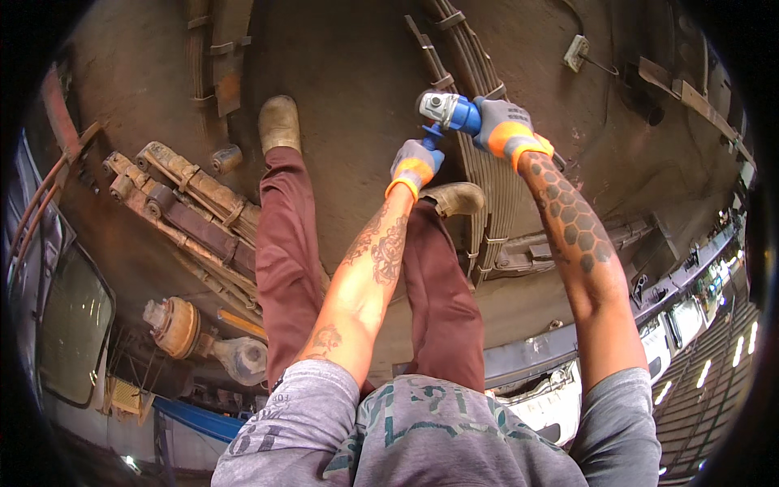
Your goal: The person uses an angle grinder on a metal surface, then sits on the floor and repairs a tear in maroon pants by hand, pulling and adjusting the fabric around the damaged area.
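Near the frame's upper middle, both gloved hands grip a blue-bodied angle grinder above a rusty leaf-spring stack: the left hand clenches its side handle, the right hand its body. It looks rigid and hefty, best held two-handed.

The angle grinder has a bright, bare-metal gear head and a smooth, glossy blue plastic body. Both hands wear knitted cloth gloves, grey with a matt blue and orange rubbery coating: the left hand closes on the blue side handle just below the head, the right hand wraps the body behind it. Directly under the grip lies a leaf spring pack of stacked steel strips, dull, rusty and grimy. Left of the grip, a second spring pack shows the same rough, corroded metal. The floor around looks like matt, stained concrete. The trousers are matt maroon cloth, the boots scuffed, dusty leather.
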### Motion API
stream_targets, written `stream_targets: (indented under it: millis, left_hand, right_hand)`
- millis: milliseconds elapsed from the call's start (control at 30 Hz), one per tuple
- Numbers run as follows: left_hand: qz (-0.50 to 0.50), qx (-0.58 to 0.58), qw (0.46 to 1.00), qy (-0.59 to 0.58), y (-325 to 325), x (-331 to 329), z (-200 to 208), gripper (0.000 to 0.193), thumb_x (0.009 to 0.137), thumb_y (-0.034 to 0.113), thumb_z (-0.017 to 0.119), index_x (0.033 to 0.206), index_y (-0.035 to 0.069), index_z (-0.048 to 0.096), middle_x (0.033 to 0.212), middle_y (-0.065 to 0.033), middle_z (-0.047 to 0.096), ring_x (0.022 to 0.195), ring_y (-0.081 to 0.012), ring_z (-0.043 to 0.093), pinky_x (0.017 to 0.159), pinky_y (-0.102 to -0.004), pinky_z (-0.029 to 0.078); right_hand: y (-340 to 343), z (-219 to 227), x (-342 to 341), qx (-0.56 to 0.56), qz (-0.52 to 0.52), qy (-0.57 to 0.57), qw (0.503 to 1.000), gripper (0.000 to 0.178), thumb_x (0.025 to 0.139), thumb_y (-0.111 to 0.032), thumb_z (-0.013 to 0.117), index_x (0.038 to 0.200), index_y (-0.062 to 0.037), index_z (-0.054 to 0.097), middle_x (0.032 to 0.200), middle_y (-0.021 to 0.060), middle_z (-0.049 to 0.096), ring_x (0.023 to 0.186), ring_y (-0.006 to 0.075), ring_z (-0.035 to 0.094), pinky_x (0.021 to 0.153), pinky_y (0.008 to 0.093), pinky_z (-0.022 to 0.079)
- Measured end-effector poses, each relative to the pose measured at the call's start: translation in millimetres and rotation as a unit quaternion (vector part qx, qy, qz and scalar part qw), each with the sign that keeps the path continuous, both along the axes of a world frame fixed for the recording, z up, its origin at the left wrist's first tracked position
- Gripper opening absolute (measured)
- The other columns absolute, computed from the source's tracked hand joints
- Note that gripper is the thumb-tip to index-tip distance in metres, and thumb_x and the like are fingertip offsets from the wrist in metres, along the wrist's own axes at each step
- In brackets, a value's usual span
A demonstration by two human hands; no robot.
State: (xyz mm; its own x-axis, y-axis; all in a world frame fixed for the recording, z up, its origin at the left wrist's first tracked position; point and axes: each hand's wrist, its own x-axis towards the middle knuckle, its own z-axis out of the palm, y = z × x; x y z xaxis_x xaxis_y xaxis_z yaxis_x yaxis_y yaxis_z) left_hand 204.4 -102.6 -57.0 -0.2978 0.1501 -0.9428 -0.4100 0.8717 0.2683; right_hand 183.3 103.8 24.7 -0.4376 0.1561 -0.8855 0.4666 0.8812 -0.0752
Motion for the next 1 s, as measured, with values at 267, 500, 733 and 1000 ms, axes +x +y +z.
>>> stream_targets:
  millis: [267,500,733,1000]
  left_hand:
    - [-0.068,0.002,0.998,-0.013,-34.6,-57.4,-10.5,0.036,0.078,0.032,0.070,0.106,0.012,0.080,0.106,-0.0218,0.076,0.106,-0.0412,0.072,0.092,-0.0471,0.056]
    - [-0.187,0.066,0.980,-0.029,-19.6,-110.2,17.9,0.041,0.079,0.039,0.072,0.115,0.022,0.079,0.113,-0.0108,0.078,0.108,-0.0338,0.072,0.095,-0.0441,0.055]
    - [-0.228,0.139,0.962,-0.061,-68.7,-150.9,108.7,0.048,0.080,0.049,0.075,0.112,0.014,0.075,0.104,-0.0138,0.076,0.100,-0.0340,0.072,0.090,-0.0462,0.054]
    - [-0.048,0.218,0.802,0.554,-99.9,-119.3,278.8,0.043,0.077,0.022,0.087,0.110,0.007,0.064,0.106,-0.0116,0.066,0.102,-0.0337,0.062,0.093,-0.0467,0.049]
  right_hand:
    - [-34.4,-16.5,-17.7,0.035,-0.047,0.028,0.998,0.046,0.072,-0.019,0.078,0.117,-0.0129,0.067,0.105,0.0197,0.076,0.102,0.0393,0.073,0.090,0.0492,0.057]
    - [-35.1,21.2,-15.9,0.079,-0.155,0.014,0.985,0.052,0.071,-0.025,0.080,0.118,-0.0099,0.066,0.108,0.0216,0.075,0.104,0.0402,0.073,0.091,0.0503,0.057]
    - [-62.0,97.2,-20.1,0.062,-0.210,0.052,0.974,0.054,0.067,-0.028,0.084,0.117,-0.0125,0.067,0.104,0.0221,0.076,0.101,0.0416,0.073,0.089,0.0500,0.058]
    - [-73.1,168.5,19.8,0.009,-0.502,0.233,0.833,0.049,0.066,-0.026,0.084,0.108,-0.0055,0.070,0.094,0.0152,0.076,0.084,0.0302,0.074,0.077,0.0415,0.058]
